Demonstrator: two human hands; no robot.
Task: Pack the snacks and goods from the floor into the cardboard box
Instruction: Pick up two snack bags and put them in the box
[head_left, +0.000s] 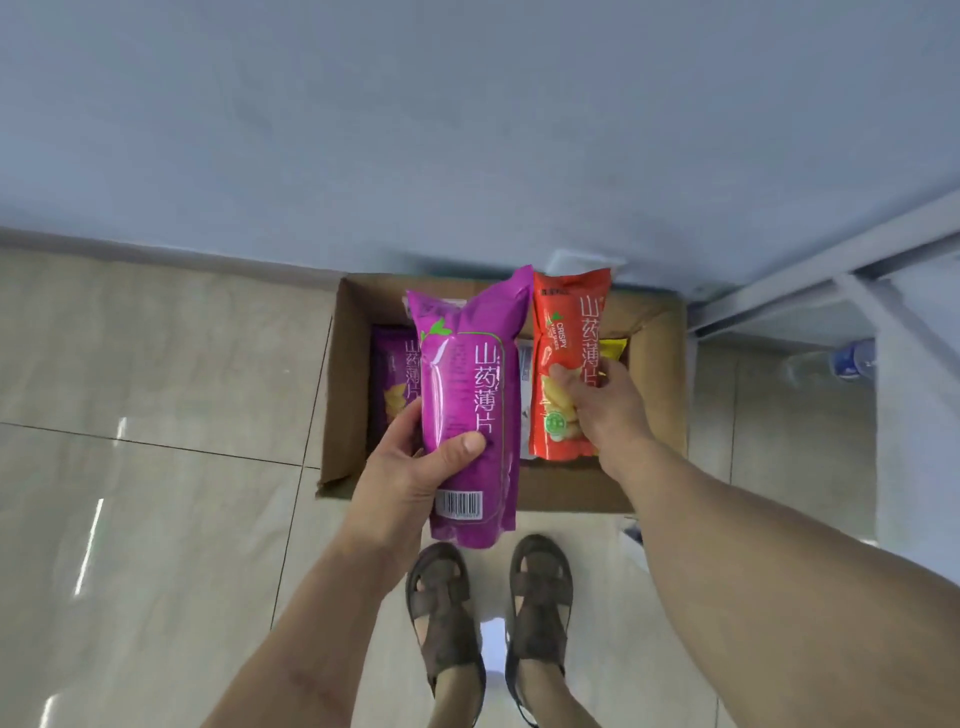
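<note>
Both hands busy: left hand (410, 467) grips the lower part of a purple snack bag (467, 395), thumb across the front, fingers curled behind; right hand (602, 410) pinches an orange-red snack bag (563, 364) around its middle. Both bags upright, held over the open cardboard box (343, 374), which sits on the floor against the wall, just past the person's sandals (488, 618). Inside the box: another purple bag (392, 374) at the left side, something yellow (613, 348) at the right, white or blue packaging between, mostly hidden. Risks, as a judgement: bags are slick and puffy, so a loose grip could let one slide out and land outside the box; dropping both at once could stack them crooked on the bags below, or snag the right flap (654, 317), which tilts inward. Pressing down to fit could crush the chips. Surface: glossy beige floor tiles (156, 415), strong glare, dark grout lines. Pale blue-grey wall (415, 130) behind; white metal frame (810, 291) at right with a clear plastic bottle (831, 364) lying under it.
</note>
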